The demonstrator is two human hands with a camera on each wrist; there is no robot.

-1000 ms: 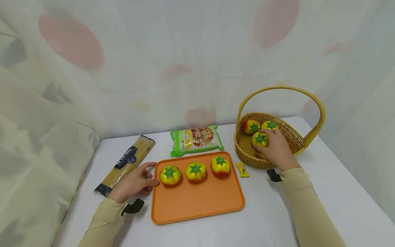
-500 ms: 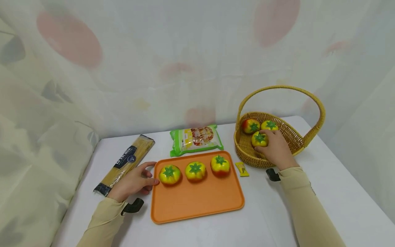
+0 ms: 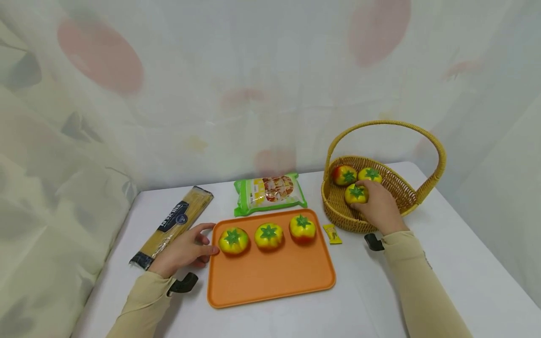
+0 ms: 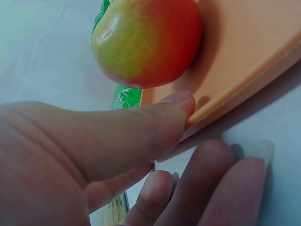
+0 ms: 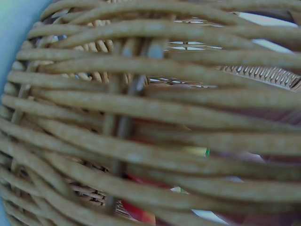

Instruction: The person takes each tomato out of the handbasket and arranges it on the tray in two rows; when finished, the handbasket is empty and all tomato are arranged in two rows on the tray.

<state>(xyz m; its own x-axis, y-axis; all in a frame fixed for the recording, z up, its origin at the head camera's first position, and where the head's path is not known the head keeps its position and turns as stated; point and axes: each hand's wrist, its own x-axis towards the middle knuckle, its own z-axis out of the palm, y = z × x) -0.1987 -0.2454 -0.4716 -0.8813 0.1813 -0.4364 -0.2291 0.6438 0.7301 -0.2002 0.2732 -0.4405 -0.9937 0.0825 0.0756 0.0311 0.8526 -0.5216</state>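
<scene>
right hand (image 3: 380, 206) is in the wicker basket (image 3: 405, 195) at the right of the worktop (image 3: 380, 291), fingers curled over the nearest tomato (image 3: 356, 193), so it's holding that one, w/ two more tomatoes (image 3: 358, 175) just behind and touching it. risk one: that tomato is round and looks smooth, the hold is from the side and top, so a loose pinch could let it roll out and knock the pair behind. risk two, bigger imo: the hoop handle (image 3: 386, 123) arches right over the hand, so a straight lift could clip the wrist or the fruit on it and tip the basket. right wrist view is all weave (image 5: 141, 117), can't check the finger hold from there. left hand (image 3: 182, 251) lies flat and relaxed on the worktop, holding nothing, thumb (image 4: 160, 122) against the left edge of the orange tray (image 3: 270, 277), beside the leftmost of three tomatoes in a row (image 3: 233, 239). if that hand nudges the tray, the row could roll, since only a low rim stops them. small yellow packet (image 3: 332, 233) lies btw tray and basket, right in the path across, easy to sweep off. spaghetti pack (image 3: 175, 225) and green bag (image 3: 270, 191) are well clear.
</scene>
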